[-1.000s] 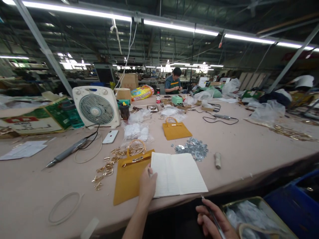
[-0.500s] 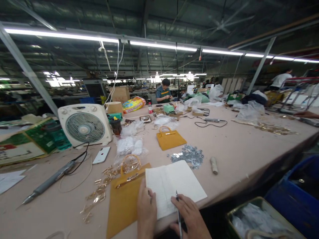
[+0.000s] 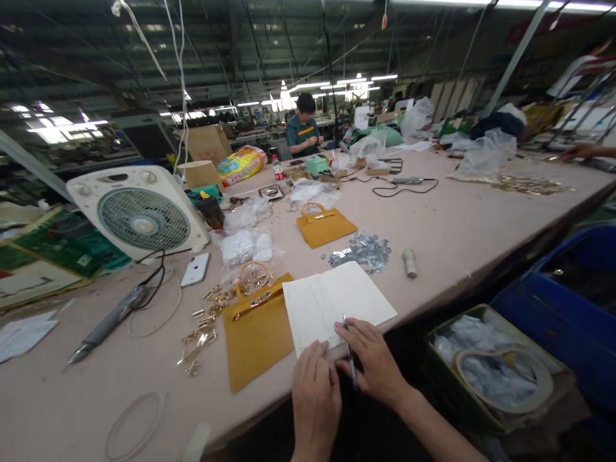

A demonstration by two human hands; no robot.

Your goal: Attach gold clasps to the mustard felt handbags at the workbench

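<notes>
An open white notebook (image 3: 337,303) lies at the near edge of the pink table (image 3: 457,224). My left hand (image 3: 315,385) rests flat on its lower corner, fingers together and stretched out. My right hand (image 3: 370,359) sits beside it, closed on a pen (image 3: 350,350) whose tip touches the page. A mustard-yellow handbag piece (image 3: 257,324) with a gold clasp lies just left of the notebook, partly under it.
Gold fittings (image 3: 205,327), silver metal parts (image 3: 363,249), a second yellow bag (image 3: 325,226), a phone (image 3: 195,269), a box fan (image 3: 139,215) and an electric screwdriver (image 3: 108,324) lie on the table. Bins (image 3: 486,372) stand at right. A person (image 3: 304,125) works at the far end.
My right hand came up from below the table edge with the pen and set it on the notebook. My left hand slid to the notebook's lower corner. The view tilted down.
</notes>
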